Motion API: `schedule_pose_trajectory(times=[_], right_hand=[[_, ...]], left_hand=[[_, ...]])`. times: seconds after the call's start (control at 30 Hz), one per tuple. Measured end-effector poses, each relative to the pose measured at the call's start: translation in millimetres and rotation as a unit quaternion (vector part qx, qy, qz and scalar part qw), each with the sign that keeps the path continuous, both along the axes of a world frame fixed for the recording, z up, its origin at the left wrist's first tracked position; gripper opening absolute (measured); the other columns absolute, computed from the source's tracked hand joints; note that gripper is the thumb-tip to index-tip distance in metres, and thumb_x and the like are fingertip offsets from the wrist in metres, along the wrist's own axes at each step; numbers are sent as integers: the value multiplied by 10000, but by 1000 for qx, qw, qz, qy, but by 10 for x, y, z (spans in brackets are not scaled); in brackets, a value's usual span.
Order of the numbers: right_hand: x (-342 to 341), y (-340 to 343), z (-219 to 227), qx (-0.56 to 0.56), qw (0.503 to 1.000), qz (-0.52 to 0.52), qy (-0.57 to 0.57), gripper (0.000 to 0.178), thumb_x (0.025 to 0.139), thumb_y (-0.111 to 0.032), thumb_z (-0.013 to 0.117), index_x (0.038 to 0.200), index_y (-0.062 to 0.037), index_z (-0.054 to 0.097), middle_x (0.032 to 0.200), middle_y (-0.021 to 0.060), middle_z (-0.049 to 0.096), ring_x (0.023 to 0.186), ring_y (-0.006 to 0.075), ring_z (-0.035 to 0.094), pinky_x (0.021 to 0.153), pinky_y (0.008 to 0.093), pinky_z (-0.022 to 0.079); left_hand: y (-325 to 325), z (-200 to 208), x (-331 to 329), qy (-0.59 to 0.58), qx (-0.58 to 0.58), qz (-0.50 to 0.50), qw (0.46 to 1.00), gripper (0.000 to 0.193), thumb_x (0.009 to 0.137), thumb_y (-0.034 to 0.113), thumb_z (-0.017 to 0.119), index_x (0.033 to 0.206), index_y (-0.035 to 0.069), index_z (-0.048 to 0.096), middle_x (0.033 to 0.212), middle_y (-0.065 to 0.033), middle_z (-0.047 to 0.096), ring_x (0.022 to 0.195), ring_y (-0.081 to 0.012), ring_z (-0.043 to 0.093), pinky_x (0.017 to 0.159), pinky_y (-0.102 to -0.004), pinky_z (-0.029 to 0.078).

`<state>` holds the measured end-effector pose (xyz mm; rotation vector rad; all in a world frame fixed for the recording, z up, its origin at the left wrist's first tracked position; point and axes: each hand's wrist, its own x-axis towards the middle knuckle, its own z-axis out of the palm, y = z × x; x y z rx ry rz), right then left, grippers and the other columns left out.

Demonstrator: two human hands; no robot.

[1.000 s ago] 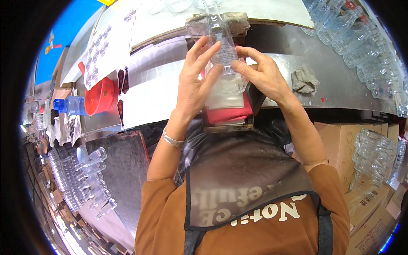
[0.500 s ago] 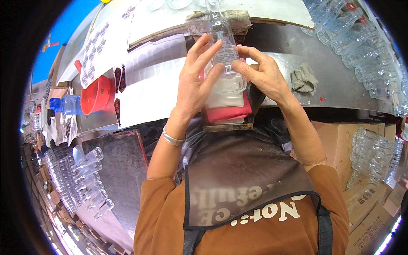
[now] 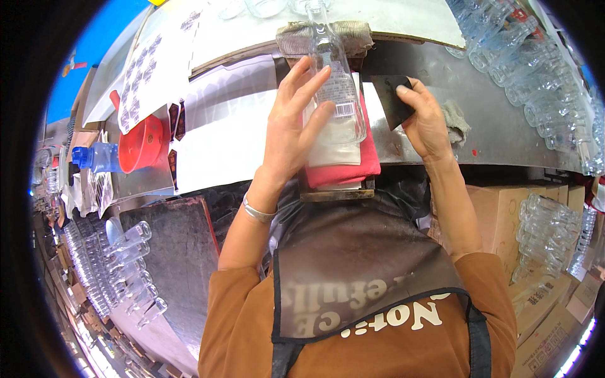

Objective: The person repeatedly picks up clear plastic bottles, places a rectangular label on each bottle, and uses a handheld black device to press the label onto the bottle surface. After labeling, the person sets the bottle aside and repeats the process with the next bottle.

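A clear glass bottle lies with its neck pointing away from me, resting on a narrow wooden stand padded with white and red cloth. Printed text and a barcode show on its upper side. My left hand lies along the bottle's left side, fingers and thumb stretched apart, the tips against or just over the glass. To the right of the bottle, my right hand pinches a thin, flat black piece between thumb and fingers, apart from the bottle.
A folded rag supports the neck; another rag lies behind my right hand. Left are printed sheets, a red bowl and a blue-capped bottle. Many bottles stand far right; cartons are below.
My right hand has left the bottle and moved right, where the black piece now shows in it. My left hand stays beside the bottle, barely shifted.
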<state>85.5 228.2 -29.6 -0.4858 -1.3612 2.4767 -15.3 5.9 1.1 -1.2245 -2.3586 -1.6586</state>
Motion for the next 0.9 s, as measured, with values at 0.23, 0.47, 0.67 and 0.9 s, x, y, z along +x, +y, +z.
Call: schedule_pose_trajectory(times=[0.23, 0.47, 0.67, 0.9], right_hand=[[-276, -40, 508, 473, 878, 38, 55, 329, 941, -90, 652, 1264, -24, 652, 1104, 36, 678, 988, 80, 599, 870, 222, 496], [-542, -28, 805, 630, 766, 38, 119, 306, 945, -129, 659, 1236, -31, 667, 1070, 105, 723, 964, 137, 665, 846, 274, 531], [-622, -123, 1004, 710, 683, 77, 155, 293, 904, -110, 695, 1187, -38, 680, 1114, 144, 717, 971, 253, 699, 866, 318, 542], [-246, -669, 1074, 766, 557, 206, 246, 181, 748, -82, 740, 920, -99, 686, 893, 73, 667, 877, 270, 649, 750, 369, 545]], left_hand=[[4, 34, 18, -4, 3, 0, 1000, 478, 913, 106, 695, 1383, 129, 610, 1510, -189, 437, 1340, -341, 503, 1102, -417, 417], [6, -14, 21, -51, 25, 4, 998, 679, 879, 106, 732, 1500, 88, 457, 1522, -198, 421, 1363, -341, 474, 1118, -412, 402], [-246, -133, 246, -19, -42, -26, 999, 1135, 749, 167, 873, 1595, 15, 132, 1602, -225, 309, 1431, -329, 404, 1183, -449, 323], [-163, -309, 342, -21, 36, 45, 998, 1282, 688, 120, 896, 1597, 24, -3, 1585, -252, 298, 1301, -336, 536, 1107, -437, 424]])
